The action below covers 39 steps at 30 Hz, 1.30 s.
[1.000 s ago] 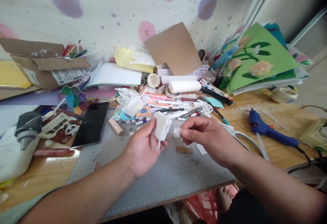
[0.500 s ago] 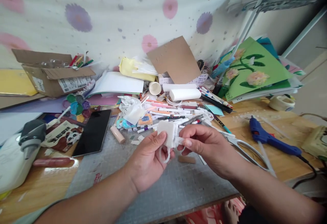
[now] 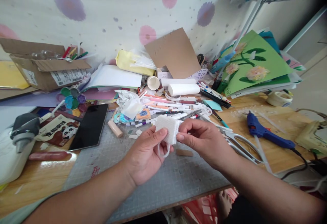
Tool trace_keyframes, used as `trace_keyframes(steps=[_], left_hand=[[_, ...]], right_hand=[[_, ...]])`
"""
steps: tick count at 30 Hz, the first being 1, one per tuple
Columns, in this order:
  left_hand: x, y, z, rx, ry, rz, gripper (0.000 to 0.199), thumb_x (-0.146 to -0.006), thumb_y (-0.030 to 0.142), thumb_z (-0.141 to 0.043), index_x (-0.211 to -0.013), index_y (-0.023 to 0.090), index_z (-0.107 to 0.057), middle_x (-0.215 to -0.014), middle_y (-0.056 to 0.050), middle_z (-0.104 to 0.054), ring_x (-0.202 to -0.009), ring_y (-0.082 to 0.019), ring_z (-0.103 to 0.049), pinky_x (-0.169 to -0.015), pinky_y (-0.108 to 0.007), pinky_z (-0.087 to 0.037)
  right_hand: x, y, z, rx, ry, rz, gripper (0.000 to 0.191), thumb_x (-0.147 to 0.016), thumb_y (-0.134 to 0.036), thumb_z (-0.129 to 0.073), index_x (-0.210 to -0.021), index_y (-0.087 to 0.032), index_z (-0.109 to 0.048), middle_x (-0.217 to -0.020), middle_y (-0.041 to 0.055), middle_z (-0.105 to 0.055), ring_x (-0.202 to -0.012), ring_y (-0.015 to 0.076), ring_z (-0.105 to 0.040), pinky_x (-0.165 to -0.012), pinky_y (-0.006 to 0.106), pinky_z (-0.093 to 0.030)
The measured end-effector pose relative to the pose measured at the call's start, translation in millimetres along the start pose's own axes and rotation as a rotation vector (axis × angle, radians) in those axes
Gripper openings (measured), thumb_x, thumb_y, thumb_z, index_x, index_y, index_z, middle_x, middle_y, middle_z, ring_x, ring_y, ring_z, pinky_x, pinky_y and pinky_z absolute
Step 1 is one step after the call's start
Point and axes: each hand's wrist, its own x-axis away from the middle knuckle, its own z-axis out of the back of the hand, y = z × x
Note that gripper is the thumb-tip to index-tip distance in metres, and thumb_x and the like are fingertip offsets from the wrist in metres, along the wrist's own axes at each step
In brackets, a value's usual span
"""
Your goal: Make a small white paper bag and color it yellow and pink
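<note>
Held up over the grey cutting mat [image 3: 143, 196] is a small flat white block [image 3: 163, 127] with a ribbed, yarn-like surface. My left hand [image 3: 145, 152] grips it, thumb on the front face and fingers behind. A white cord loop [image 3: 163, 150] hangs below the block beside my left fingers. My right hand [image 3: 201, 140] has thumb and index finger pinched together at the block's right edge. The fingertips hide exactly what is between them. Under the hands lies a small brown strip [image 3: 184, 152] on the mat.
Markers [image 3: 166, 108] and crumpled paper [image 3: 130, 104] crowd the middle. On the right lie scissors [image 3: 245, 145] and a blue hot glue gun [image 3: 268, 137]. To the left are a black phone [image 3: 89, 127], a cardboard box [image 3: 46, 69] and a white bottle [image 3: 15, 159].
A whitish loose piece that stuck out at the block's right side no longer shows. My right fingertips now sit close against that edge. The camera view has shifted slightly.
</note>
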Motion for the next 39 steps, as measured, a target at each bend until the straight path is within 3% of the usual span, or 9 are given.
trace_keyframes(steps=[6,10,14,17,19,28,31,34,39], left_hand=[[0.3,0.9,-0.7,-0.011,0.044,-0.009,0.018,-0.069,0.018,-0.079,-0.082,0.013,-0.068,-0.074,-0.001,-0.067,-0.062,-0.009,-0.058,-0.054,-0.020,-0.051],[-1.0,3.7,-2.2,0.027,0.048,-0.012,0.019,-0.065,0.016,-0.082,-0.078,0.013,-0.068,-0.070,0.001,-0.067,-0.058,-0.009,-0.058,-0.053,-0.020,-0.051],[-4.9,7.3,0.2,0.058,0.097,-0.053,0.016,-0.067,0.009,-0.078,-0.074,0.015,-0.065,-0.069,0.002,-0.067,-0.058,-0.009,-0.060,-0.055,-0.021,-0.051],[-6.7,9.0,2.6,0.076,0.105,-0.095,0.017,-0.068,0.005,-0.075,-0.075,0.017,-0.064,-0.074,0.003,-0.069,-0.062,-0.008,-0.061,-0.058,-0.022,-0.052],[-7.1,9.6,3.2,0.082,0.105,-0.099,0.018,-0.068,0.004,-0.075,-0.075,0.017,-0.064,-0.075,0.003,-0.069,-0.063,-0.008,-0.062,-0.060,-0.022,-0.052],[-9.3,13.3,2.7,-0.016,0.197,-0.075,0.016,-0.066,0.007,-0.076,-0.074,0.016,-0.065,-0.067,0.003,-0.067,-0.059,-0.011,-0.062,-0.056,-0.024,-0.053],[-9.8,14.8,3.2,-0.042,0.235,-0.093,0.017,-0.066,0.008,-0.077,-0.073,0.017,-0.064,-0.068,0.003,-0.068,-0.060,-0.013,-0.063,-0.058,-0.027,-0.055],[-9.6,15.4,2.7,-0.031,0.227,-0.103,0.015,-0.068,0.008,-0.076,-0.071,0.017,-0.063,-0.065,0.003,-0.067,-0.066,-0.016,-0.065,-0.067,-0.032,-0.057],[-9.7,15.2,1.5,0.004,0.250,-0.061,0.011,-0.072,0.009,-0.071,-0.074,0.017,-0.065,-0.068,0.001,-0.069,-0.074,-0.020,-0.068,-0.072,-0.035,-0.057]], right_hand=[[0.9,3.3,0.0,-0.025,0.013,-0.040,0.029,-0.073,-0.042,-0.072,-0.068,-0.018,-0.055,-0.064,-0.0025,-0.054,-0.059,0.0114,-0.045,-0.054,0.024,-0.037],[5.1,7.8,19.5,-0.032,0.009,-0.014,0.024,-0.079,-0.041,-0.066,-0.087,-0.019,-0.060,-0.079,0.0008,-0.060,-0.073,0.0150,-0.055,-0.068,0.029,-0.044],[12.2,9.4,36.0,0.584,-0.119,0.044,0.015,-0.085,-0.031,-0.060,-0.087,-0.018,-0.065,-0.084,0.0049,-0.062,-0.078,0.0184,-0.057,-0.070,0.032,-0.044],[17.1,10.3,28.0,1.080,-0.335,0.102,0.010,-0.084,-0.021,-0.060,-0.085,-0.017,-0.069,-0.088,0.0077,-0.065,-0.084,0.0225,-0.059,-0.074,0.035,-0.045],[18.7,12.0,17.8,1.262,-0.385,0.116,0.010,-0.083,-0.017,-0.060,-0.084,-0.016,-0.070,-0.089,0.0090,-0.066,-0.086,0.0258,-0.059,-0.075,0.037,-0.046],[18.8,14.8,9.6,1.318,-0.355,0.093,0.010,-0.084,-0.021,-0.060,-0.084,-0.016,-0.069,-0.089,0.0082,-0.068,-0.086,0.0240,-0.061,-0.073,0.033,-0.046],[16.0,9.9,27.4,1.332,-0.311,0.082,0.015,-0.087,-0.029,-0.058,-0.091,-0.020,-0.069,-0.092,0.0058,-0.068,-0.089,0.0198,-0.061,-0.076,0.029,-0.045],[11.2,5.9,56.4,1.413,-0.154,0.028,0.020,-0.092,-0.025,-0.050,-0.098,-0.016,-0.067,-0.098,0.0112,-0.067,-0.098,0.0234,-0.059,-0.083,0.033,-0.043],[5.1,15.8,84.8,1.505,-0.094,-0.072,0.010,-0.083,-0.018,-0.058,-0.085,-0.014,-0.066,-0.090,0.0143,-0.067,-0.089,0.0287,-0.062,-0.071,0.035,-0.044]])
